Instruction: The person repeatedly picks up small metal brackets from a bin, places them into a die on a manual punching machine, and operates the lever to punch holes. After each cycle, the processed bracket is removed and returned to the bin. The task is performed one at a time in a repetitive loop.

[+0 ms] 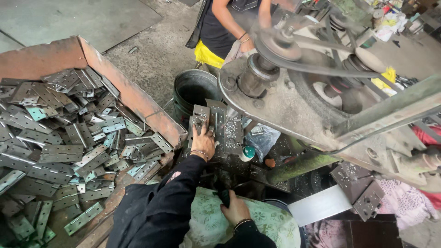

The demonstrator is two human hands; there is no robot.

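We press our left hand (203,141) flat, fingers spread, on a metal plate (200,120) on the machine bed (229,133); our right hand (235,209) grips a dark handle (224,197) — best keep fingers clear of the tool. A rusty bin (133,96) of hinges (69,138) sits left — concrete floor (151,50), spinning belt wheel (280,46) overhead.

Soft, even daylight falls from above, glinting off the heap of grey stamped metal hinge plates (69,138) in the rusty bin. The spinning grey belt pulley (280,46) smears with motion blur. Wide-angle distortion bends the edges; deep shadow pools beneath the machine.
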